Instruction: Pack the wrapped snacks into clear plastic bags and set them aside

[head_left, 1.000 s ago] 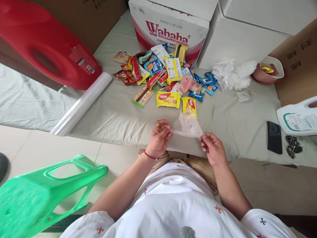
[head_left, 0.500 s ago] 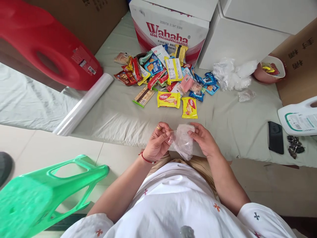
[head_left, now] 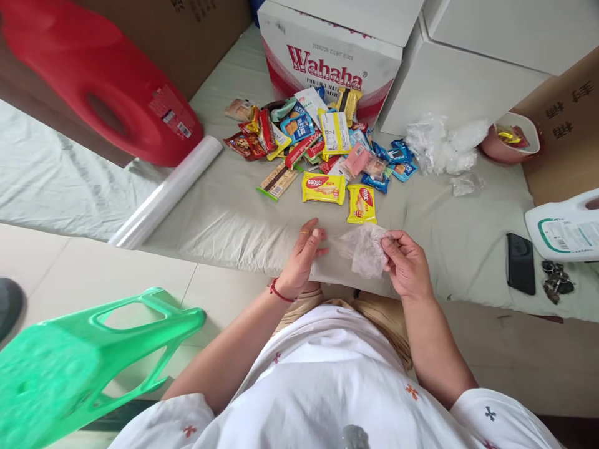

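Note:
Pinched in the fingers of my right hand [head_left: 406, 265] is a crumpled clear plastic bag [head_left: 367, 252], which hangs out toward the left over the front edge of the covered surface. My left hand [head_left: 305, 257] is apart from the bag, fingers spread, holding nothing. Beyond the hands lie two yellow nabati wafer packs [head_left: 324, 188], one turned crosswise. Behind them a pile of wrapped snacks [head_left: 299, 128] leans toward the Wahaha carton [head_left: 327, 65].
Clear plastic bags [head_left: 435, 146] are heaped at the right, beside a pink basket [head_left: 508, 149]. A phone [head_left: 521, 264], keys [head_left: 558, 280] and a white jug [head_left: 564, 231] lie far right. At left are a red jug [head_left: 116, 93], a film roll [head_left: 166, 196] and a green stool [head_left: 107, 362].
My left hand has let go of the plastic bag and its fingers have spread. My right hand has carried the bag a little to the right.

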The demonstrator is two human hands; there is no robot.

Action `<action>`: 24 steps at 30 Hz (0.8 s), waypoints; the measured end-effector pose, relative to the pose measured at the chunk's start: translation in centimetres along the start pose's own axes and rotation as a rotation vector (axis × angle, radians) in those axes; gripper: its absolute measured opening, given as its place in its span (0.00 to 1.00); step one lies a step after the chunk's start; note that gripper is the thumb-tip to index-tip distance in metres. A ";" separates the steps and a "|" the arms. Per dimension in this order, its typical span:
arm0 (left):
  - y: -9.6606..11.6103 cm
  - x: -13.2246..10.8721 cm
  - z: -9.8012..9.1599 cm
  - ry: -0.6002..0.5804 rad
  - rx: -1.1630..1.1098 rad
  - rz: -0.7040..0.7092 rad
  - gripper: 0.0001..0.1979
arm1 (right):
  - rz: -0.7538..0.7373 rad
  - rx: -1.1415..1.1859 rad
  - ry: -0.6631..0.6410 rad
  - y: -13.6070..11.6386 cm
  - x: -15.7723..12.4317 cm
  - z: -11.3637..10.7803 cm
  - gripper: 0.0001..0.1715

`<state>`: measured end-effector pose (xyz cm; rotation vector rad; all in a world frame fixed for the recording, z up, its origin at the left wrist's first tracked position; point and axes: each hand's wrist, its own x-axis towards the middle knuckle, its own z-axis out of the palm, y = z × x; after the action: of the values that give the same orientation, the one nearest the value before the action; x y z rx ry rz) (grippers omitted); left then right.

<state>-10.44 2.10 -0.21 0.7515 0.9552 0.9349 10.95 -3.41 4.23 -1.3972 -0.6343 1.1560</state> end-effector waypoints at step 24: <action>1.0 0.8 4.3 -0.086 -0.240 -0.095 0.26 | 0.142 -0.187 -0.093 2.2 -1.6 -0.6 0.35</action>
<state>-6.68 2.68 2.09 0.5338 0.7801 0.9081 10.39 -5.56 2.52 -1.5737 -0.7334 1.3076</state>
